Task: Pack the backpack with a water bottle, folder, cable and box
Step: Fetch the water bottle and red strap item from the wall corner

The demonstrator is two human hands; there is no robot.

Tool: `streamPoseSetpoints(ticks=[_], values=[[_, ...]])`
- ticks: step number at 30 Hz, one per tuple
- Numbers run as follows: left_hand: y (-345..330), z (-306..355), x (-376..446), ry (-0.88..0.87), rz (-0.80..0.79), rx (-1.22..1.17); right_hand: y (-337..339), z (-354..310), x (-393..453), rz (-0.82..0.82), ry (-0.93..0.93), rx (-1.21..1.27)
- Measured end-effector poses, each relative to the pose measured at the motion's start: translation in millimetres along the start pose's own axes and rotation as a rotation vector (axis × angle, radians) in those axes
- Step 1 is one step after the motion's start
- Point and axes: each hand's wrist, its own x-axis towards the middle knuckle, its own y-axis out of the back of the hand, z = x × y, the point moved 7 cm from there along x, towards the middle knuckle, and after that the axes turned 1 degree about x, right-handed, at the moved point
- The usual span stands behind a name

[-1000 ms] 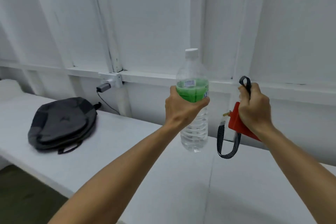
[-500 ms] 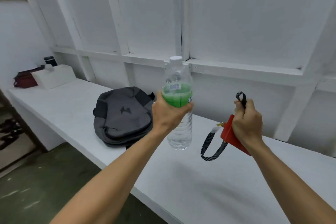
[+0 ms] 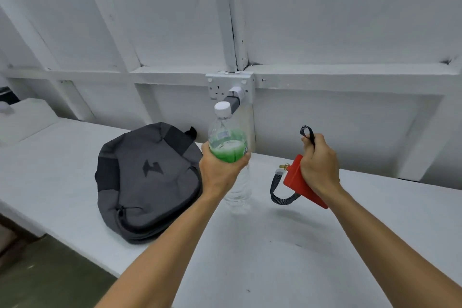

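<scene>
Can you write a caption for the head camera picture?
Left hand grips clear green-labelled water bottle, right hand holds red box, beside closed grey backpack.

One backpack (image 3: 147, 180) was seen at nine o'clock, one water bottle (image 3: 228, 155) at the centre, and one red box (image 3: 298, 182) with one strap (image 3: 282, 195) at three o'clock. Two hands (image 3: 220, 172) (image 3: 318, 167) and one wall socket (image 3: 230, 89) at twelve o'clock were counted.

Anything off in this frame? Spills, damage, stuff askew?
Nothing stands out. The left hand grips an upright, capped water bottle, and the right hand holds a red box with a strap hanging loose. The backpack lies flat on the white table, looking closed. No spill visible.
</scene>
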Motion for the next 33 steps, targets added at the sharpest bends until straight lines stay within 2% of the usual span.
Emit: streamPoseSetpoints(ticks=[7,15,25,28,30,32,33], values=[[-43.0,-36.5,37.5,-0.008,-0.147,-0.066,-6.9,7.4,-3.5,0.131,-0.129,-0.107],[-58.1,-45.1,55.4,-0.08,-0.267,-0.111,-0.3,-8.4,-18.3,0.308,-0.246,-0.136],[-54.4,-49.9,50.4,-0.034,-0.371,-0.078,6.0,-23.4,-20.4,0.337,-0.26,-0.095],[-43.2,-58.1,37.6,0.044,-0.342,-0.023,9.8,-22.1,-24.4,0.337,-0.282,-0.069],[-26.0,-63.3,15.1,0.083,-0.255,-0.001,13.0,-19.5,-27.2,0.349,-0.31,-0.034],[-11.2,-65.5,-15.3,0.049,-0.187,-0.025,15.2,-15.7,-30.7,0.358,-0.352,0.003],[-9.1,-63.7,-32.7,0.015,-0.222,-0.062,15.5,-13.8,-33.8,0.357,-0.376,0.03]])
